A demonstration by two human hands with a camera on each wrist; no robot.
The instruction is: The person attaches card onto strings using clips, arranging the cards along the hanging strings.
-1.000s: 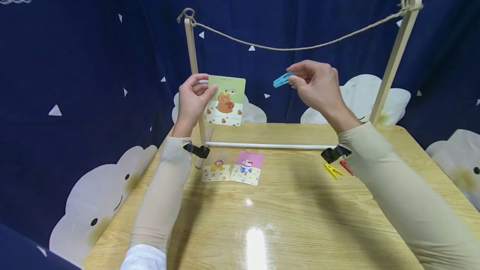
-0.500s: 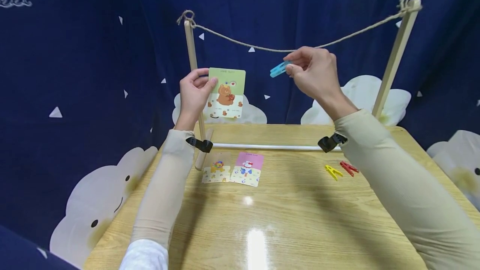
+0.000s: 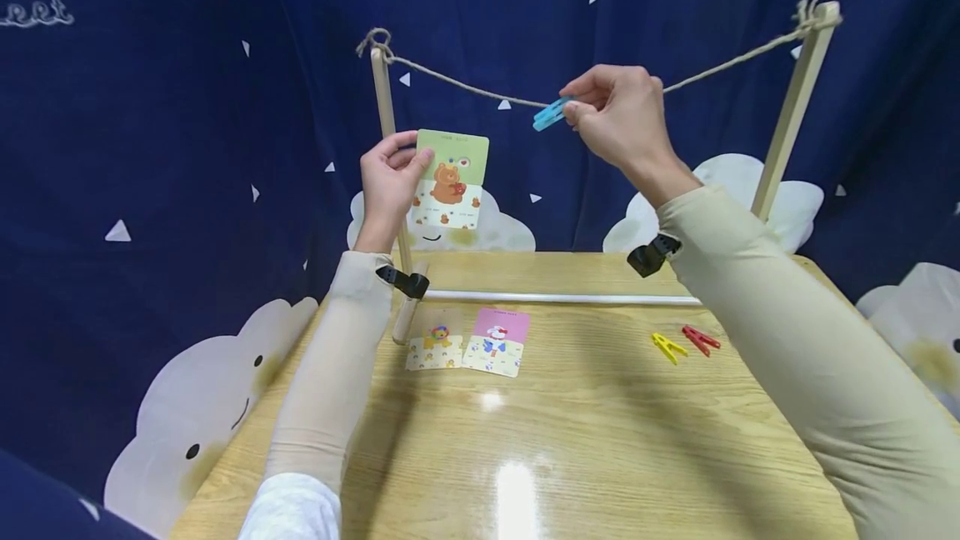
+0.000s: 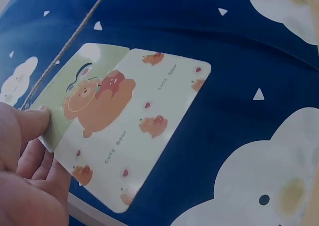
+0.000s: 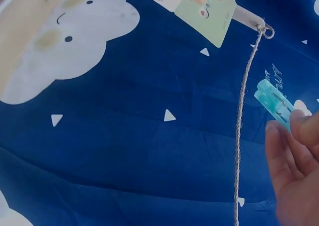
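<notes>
Green and white, the bear card [image 3: 448,177] was upright in the air on the left, well above the table [image 3: 600,440]. Our left hand [image 3: 388,186] pinched its left edge, thumb in front and fingers behind. Our right hand [image 3: 626,119] held a blue clothespin [image 3: 549,113] between thumb and fingertips, to the right of the card and higher. From the head we saw the clothespin overlap the sagging rope [image 3: 472,90], but the right wrist view showed a gap between them. On the table's far left, a lion card [image 3: 435,347] lay beside a pink-topped card [image 3: 497,342]; on the right, a yellow clothespin [image 3: 667,347] lay near a red clothespin [image 3: 701,340].
</notes>
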